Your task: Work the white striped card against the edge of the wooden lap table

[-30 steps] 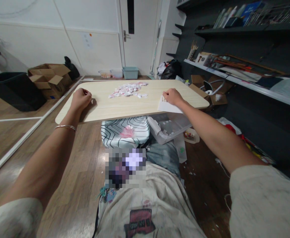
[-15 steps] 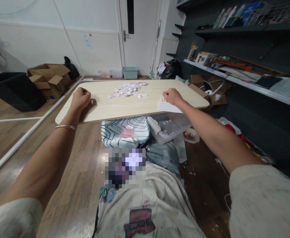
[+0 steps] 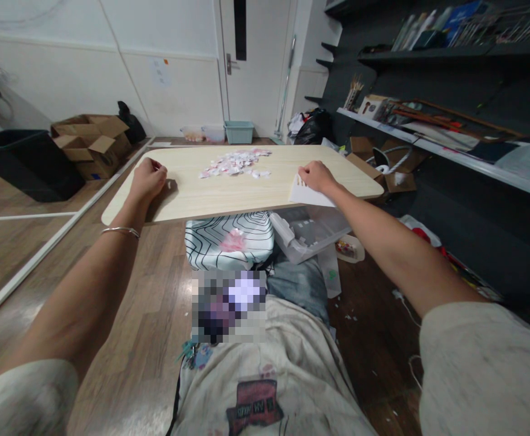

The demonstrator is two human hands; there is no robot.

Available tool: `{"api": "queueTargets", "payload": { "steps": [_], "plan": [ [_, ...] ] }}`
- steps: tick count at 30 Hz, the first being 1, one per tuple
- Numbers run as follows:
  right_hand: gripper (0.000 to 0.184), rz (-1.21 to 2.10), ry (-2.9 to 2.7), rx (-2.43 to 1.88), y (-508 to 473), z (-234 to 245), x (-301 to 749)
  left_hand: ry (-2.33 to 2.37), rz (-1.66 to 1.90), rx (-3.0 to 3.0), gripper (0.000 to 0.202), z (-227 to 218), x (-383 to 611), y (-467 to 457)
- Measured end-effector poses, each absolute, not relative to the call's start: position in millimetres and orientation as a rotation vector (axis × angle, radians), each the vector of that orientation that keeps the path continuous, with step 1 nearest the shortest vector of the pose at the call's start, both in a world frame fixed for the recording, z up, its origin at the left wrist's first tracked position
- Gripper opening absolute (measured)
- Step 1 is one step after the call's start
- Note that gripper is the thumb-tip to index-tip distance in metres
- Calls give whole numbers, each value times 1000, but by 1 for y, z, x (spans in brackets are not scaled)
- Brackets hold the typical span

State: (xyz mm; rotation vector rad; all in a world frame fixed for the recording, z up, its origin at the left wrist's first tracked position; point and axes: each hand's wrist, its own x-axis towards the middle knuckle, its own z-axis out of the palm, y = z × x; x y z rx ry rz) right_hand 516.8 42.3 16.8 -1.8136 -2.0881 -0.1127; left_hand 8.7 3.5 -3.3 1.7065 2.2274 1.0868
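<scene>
Over the left part of the pale wooden tabletop (image 3: pixel 201 200), my left hand (image 3: pixel 150 177) is closed with its fingers curled together. Anything inside it is too small or hidden to make out. My right hand (image 3: pixel 317 175) is closed at the upper edge of a white sheet of paper (image 3: pixel 309 195), which lies at the table's near right edge. The sheet's left edge looks uneven near my fingertips. Between my hands, farther back, lies a loose heap of small white and pinkish paper pieces (image 3: pixel 235 162). A few pieces sit apart at its right side.
Below the table edge are a patterned cushion-like item (image 3: pixel 229 242) and a clear plastic bin (image 3: pixel 310 233). A small tray (image 3: pixel 350 248) stands on the floor to the right. A black bin (image 3: pixel 26 166) and cardboard boxes (image 3: pixel 90 145) stand left; dark shelves (image 3: pixel 451 79) line the right.
</scene>
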Motion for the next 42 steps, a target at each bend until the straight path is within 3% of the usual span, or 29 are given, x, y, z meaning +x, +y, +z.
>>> {"api": "queueTargets", "payload": {
  "steps": [12,28,42],
  "plan": [
    [46,-115,-2089,-1803,43,16,518,2257,1093,1510,25,15,30,-17],
    [46,-108,-2082,-1818,45,15,518,2282,1063,1570,8,10,25,-10],
    [46,-105,-2082,-1815,47,14,520,2277,1039,1562,16,9,24,-11]
  ]
}}
